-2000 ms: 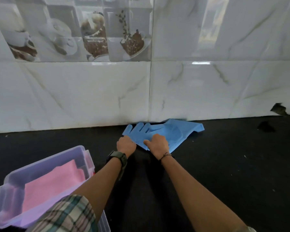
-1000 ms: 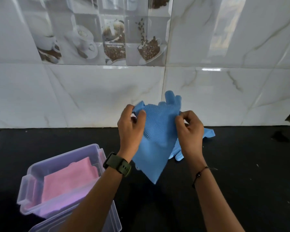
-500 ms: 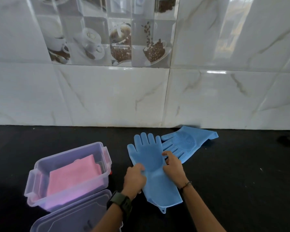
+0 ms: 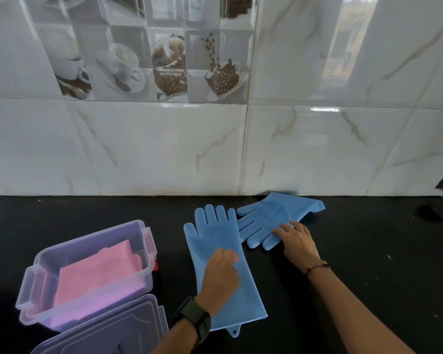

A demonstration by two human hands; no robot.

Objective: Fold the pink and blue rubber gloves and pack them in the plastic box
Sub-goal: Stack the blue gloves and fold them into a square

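One blue rubber glove (image 4: 215,241) lies flat on the black counter, fingers toward the wall. My left hand (image 4: 221,274) rests on its middle with curled fingers, pressing it down. A second blue glove (image 4: 274,215) lies at an angle by the wall, cuff to the right. My right hand (image 4: 298,241) lies on that glove's fingers, its own fingers spread. The clear plastic box (image 4: 33,287) stands at the left with folded pink gloves (image 4: 95,274) inside.
The box's clear lid (image 4: 105,330) lies in front of the box at the bottom edge. A white marble-tile wall (image 4: 164,149) closes the counter's far side. A small dark object (image 4: 429,213) sits far right on the black counter (image 4: 368,251).
The lifted blue glove has been laid flat on the counter. My right hand has moved off it to the second glove by the wall; my left hand stays on the first.
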